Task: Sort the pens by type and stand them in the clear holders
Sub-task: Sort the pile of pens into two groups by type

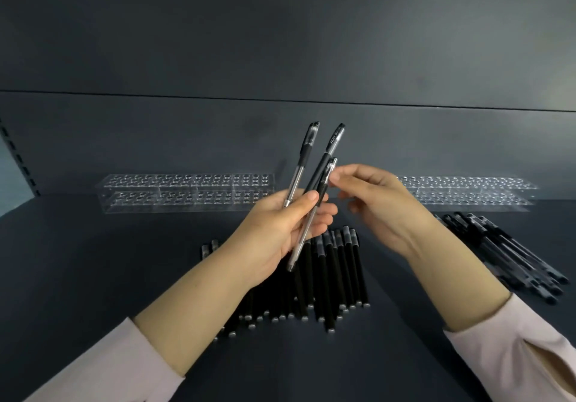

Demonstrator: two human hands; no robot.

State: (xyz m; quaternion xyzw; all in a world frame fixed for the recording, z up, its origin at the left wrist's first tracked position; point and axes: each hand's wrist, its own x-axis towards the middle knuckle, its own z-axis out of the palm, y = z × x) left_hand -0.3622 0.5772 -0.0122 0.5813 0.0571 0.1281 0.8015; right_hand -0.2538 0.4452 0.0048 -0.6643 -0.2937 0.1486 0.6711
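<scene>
- Left hand (282, 230): hovering above the central pen pile (336, 274), gripping three pens (318, 177) in a fan with caps up and the thumb pressing across the barrels.
- Right hand (383, 211): hanging just right of that fan, fingers loosely curling, fingertips reaching the nearest cap; a pinch cannot be told.
- Left holder (187, 194) and right holder (467, 192): sitting beyond the pile, seemingly holding no pens.
- Second pile (505, 255): lying to the right of the central pile on the counter (93, 261).
- Handling, judged: when picking one type out, drawing it lengthwise by the cap while loosening the thumb only slightly.
</scene>
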